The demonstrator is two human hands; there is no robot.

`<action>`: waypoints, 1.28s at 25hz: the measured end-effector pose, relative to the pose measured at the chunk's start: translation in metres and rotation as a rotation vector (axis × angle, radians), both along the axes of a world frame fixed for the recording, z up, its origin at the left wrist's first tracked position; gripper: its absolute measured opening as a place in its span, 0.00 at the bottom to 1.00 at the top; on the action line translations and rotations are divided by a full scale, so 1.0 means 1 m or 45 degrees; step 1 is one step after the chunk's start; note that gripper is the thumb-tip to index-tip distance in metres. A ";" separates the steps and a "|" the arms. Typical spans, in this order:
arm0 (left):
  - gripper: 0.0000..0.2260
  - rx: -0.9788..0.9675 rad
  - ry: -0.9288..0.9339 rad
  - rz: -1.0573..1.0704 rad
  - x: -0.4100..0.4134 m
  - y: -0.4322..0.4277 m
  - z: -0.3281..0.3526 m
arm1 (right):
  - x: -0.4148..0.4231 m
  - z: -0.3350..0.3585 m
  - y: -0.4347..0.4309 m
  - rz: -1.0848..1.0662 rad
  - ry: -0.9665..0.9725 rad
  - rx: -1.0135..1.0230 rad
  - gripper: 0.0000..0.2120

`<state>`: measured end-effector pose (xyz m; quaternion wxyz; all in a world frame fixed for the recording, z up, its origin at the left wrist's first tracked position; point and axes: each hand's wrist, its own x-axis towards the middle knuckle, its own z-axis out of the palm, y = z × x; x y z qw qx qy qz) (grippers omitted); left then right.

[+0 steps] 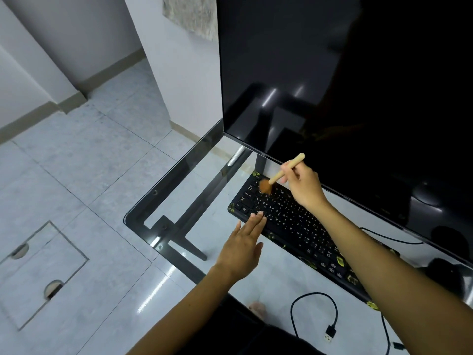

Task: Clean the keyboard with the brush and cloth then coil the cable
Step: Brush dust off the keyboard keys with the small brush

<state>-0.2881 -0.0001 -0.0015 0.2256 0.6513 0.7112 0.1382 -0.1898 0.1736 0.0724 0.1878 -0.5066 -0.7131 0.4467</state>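
Observation:
A black keyboard (289, 226) with yellow-green patches lies diagonally on the glass table (179, 190). My right hand (303, 185) grips a wooden-handled brush (284, 171); its orange bristles rest on the keys at the keyboard's far left corner. My left hand (243, 245) lies flat with fingers together, fingertips touching the keyboard's near left edge. A black USB cable (314, 313) loops loosely on the glass at the front, plug end free. I see no cloth.
A large dark monitor (345, 85) stands just behind the keyboard, its lower edge overhanging it. A black mouse (446, 275) sits at the right. The table's left corner and black frame legs show over a tiled floor (76, 162).

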 end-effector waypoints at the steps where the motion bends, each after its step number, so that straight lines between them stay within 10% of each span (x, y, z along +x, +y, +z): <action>1: 0.26 -0.002 -0.003 -0.001 0.000 0.000 0.000 | 0.004 0.000 0.000 0.112 0.007 -0.135 0.10; 7: 0.27 -0.021 -0.013 -0.012 0.000 0.000 0.000 | 0.032 -0.003 0.002 -0.202 -0.068 0.130 0.12; 12: 0.27 -0.011 -0.002 0.000 0.000 0.000 -0.001 | 0.051 -0.010 -0.001 0.217 -0.141 -0.193 0.11; 15: 0.26 -0.015 -0.015 0.000 0.001 0.000 0.000 | 0.059 -0.012 -0.002 -0.178 -0.055 0.174 0.09; 20: 0.27 -0.035 -0.024 0.000 0.001 0.000 0.000 | 0.070 -0.005 -0.010 0.240 -0.158 -0.252 0.10; 24: 0.27 -0.039 -0.023 -0.004 0.000 0.000 0.000 | 0.076 -0.009 -0.006 -0.198 -0.151 0.205 0.11; 29: 0.27 -0.034 -0.015 -0.009 0.000 -0.001 -0.001 | 0.084 -0.002 -0.006 0.163 -0.197 -0.220 0.11; 32: 0.27 -0.034 -0.017 -0.005 0.001 -0.001 -0.001 | 0.088 -0.008 -0.003 -0.095 -0.280 0.159 0.10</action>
